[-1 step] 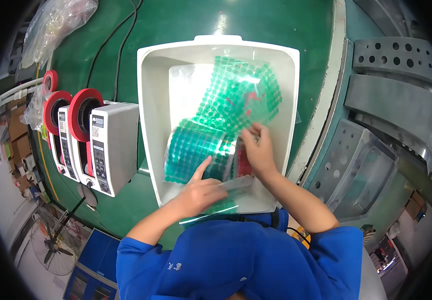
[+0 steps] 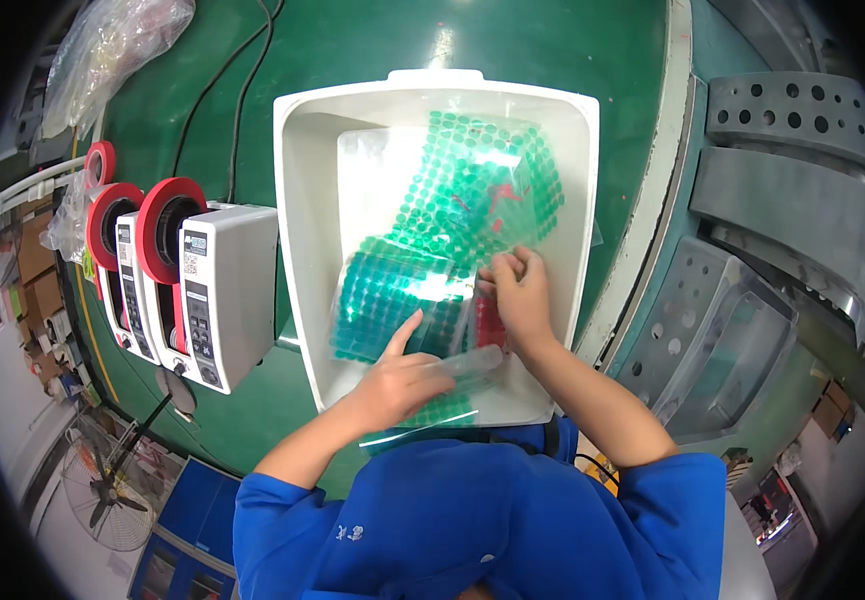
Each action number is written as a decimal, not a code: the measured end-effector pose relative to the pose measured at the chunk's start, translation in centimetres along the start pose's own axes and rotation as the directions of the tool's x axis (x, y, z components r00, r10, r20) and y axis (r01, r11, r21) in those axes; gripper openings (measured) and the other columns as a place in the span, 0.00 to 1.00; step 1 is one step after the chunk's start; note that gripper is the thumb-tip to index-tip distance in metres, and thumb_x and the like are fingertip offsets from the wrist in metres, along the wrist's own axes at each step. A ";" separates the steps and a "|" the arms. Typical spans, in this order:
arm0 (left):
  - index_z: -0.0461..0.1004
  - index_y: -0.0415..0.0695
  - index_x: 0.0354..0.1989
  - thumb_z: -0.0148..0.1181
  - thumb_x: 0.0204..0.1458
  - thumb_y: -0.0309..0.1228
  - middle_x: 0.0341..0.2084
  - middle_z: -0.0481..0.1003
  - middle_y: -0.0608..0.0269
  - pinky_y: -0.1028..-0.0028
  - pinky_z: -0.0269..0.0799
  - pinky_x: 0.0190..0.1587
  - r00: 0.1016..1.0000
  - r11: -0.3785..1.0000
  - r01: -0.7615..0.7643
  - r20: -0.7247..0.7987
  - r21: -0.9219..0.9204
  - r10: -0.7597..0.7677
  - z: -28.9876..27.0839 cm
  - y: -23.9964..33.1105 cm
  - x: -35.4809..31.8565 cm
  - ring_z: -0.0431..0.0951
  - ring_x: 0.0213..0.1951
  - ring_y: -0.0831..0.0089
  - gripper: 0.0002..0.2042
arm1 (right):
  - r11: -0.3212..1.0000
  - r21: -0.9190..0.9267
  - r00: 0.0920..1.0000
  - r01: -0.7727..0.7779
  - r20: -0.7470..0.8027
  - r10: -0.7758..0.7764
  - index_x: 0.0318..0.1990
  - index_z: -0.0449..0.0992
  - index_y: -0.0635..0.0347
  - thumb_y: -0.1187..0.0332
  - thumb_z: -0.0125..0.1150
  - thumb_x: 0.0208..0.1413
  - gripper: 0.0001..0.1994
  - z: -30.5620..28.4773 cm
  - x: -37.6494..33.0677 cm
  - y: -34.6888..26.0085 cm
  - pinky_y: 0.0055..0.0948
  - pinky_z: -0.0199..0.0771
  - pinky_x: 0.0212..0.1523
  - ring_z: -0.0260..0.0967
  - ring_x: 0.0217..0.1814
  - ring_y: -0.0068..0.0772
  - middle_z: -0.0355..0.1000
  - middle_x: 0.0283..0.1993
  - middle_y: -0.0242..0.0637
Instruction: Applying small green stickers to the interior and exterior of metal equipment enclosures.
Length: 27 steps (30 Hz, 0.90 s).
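A white plastic bin [image 2: 297, 200] stands on the green table and holds clear bags of sheets covered in green round dots. My left hand [image 2: 402, 375] lies at the bin's near end. Its index finger stretches over the lower green dotted sheet [image 2: 382, 295], and its other fingers close on a clear plastic bag [image 2: 467, 362]. My right hand [image 2: 520, 295] pinches the edge of the upper green dotted sheet [image 2: 472, 190] near the bin's right wall. A small red piece [image 2: 487, 325] shows just below that hand.
Two white tape dispensers [image 2: 227, 290] with red rolls [image 2: 167, 215] stand left of the bin, with black cables [image 2: 212, 90] behind them. A clear plastic bag [image 2: 117, 50] lies at the far left. Grey perforated metal machine parts [image 2: 792, 190] and a clear tray [image 2: 732, 350] are on the right.
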<state>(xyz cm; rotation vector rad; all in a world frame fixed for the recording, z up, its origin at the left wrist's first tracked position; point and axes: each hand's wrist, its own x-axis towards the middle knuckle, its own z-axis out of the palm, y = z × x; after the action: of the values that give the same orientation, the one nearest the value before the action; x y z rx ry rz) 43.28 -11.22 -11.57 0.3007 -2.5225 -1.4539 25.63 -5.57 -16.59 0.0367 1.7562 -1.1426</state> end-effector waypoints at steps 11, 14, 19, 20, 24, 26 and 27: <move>0.71 0.42 0.27 0.60 0.33 0.17 0.23 0.73 0.63 0.50 0.49 0.59 0.985 0.977 0.146 -0.074 -0.154 -0.159 0.7 -1.9 -0.6 0.74 0.29 0.68 0.11 | 0.673 -0.519 0.770 0.527 -0.044 -0.636 0.57 0.49 0.70 0.70 0.49 0.53 0.26 0.8 0.8 -1.5 0.29 0.62 0.49 0.58 0.53 0.34 0.56 0.55 0.47; 0.70 0.43 0.27 0.60 0.35 0.18 0.23 0.72 0.64 0.51 0.48 0.59 0.985 0.976 0.135 -0.087 -0.171 -0.151 1.0 -1.8 -0.7 0.74 0.29 0.68 0.10 | 0.858 -0.171 0.853 0.484 -0.125 -0.506 0.56 0.53 0.68 0.68 0.51 0.52 0.25 1.9 2.0 -3.5 0.29 0.61 0.49 0.59 0.52 0.33 0.60 0.52 0.44; 0.70 0.44 0.27 0.60 0.37 0.20 0.22 0.72 0.65 0.52 0.48 0.59 0.984 0.980 0.133 -0.102 -0.146 -0.148 1.1 -2.1 -0.8 0.74 0.30 0.69 0.09 | 0.956 0.257 0.989 0.144 -0.056 -0.134 0.49 0.63 0.67 0.62 0.49 0.55 0.19 1.9 3.8 -6.1 0.25 0.63 0.49 0.64 0.47 0.30 0.68 0.46 0.41; 0.70 0.44 0.28 0.60 0.37 0.20 0.22 0.72 0.65 0.52 0.48 0.59 0.984 0.980 0.133 -0.101 -0.146 -0.149 1.1 -2.2 -0.8 0.74 0.30 0.69 0.09 | 0.942 0.296 0.987 0.160 -0.064 -0.148 0.48 0.64 0.67 0.63 0.48 0.56 0.17 2.0 3.7 -6.2 0.24 0.63 0.46 0.63 0.42 0.27 0.67 0.44 0.39; 0.70 0.45 0.28 0.61 0.36 0.21 0.23 0.73 0.65 0.53 0.48 0.59 0.982 0.981 0.128 -0.118 -0.144 -0.145 1.3 -2.3 -0.8 0.74 0.30 0.69 0.09 | 0.899 0.368 0.969 0.238 -0.032 -0.243 0.48 0.64 0.68 0.66 0.42 0.59 0.16 1.9 3.0 -7.2 0.24 0.65 0.41 0.64 0.36 0.23 0.67 0.43 0.38; 0.70 0.45 0.28 0.61 0.36 0.21 0.23 0.73 0.65 0.53 0.49 0.59 0.983 0.983 0.126 -0.113 -0.135 -0.142 1.1 -2.4 -0.8 0.74 0.30 0.69 0.09 | 0.861 0.364 0.926 0.355 -0.015 -0.376 0.49 0.62 0.69 0.66 0.40 0.60 0.16 1.6 2.2 -8.0 0.27 0.66 0.44 0.66 0.40 0.29 0.66 0.45 0.43; 0.70 0.45 0.28 0.61 0.36 0.21 0.23 0.73 0.65 0.53 0.49 0.59 0.983 0.982 0.129 -0.111 -0.137 -0.145 1.1 -2.4 -0.8 0.74 0.30 0.69 0.09 | 0.820 0.361 0.882 0.445 -0.020 -0.470 0.50 0.61 0.69 0.66 0.39 0.60 0.16 1.5 1.6 -8.4 0.29 0.66 0.45 0.66 0.43 0.32 0.66 0.47 0.46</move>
<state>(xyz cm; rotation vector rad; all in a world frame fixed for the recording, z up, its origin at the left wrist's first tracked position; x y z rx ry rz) 43.89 -11.24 -14.30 0.5333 -2.3406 -1.5899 21.73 -11.99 -12.16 -0.2191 1.5108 -1.7873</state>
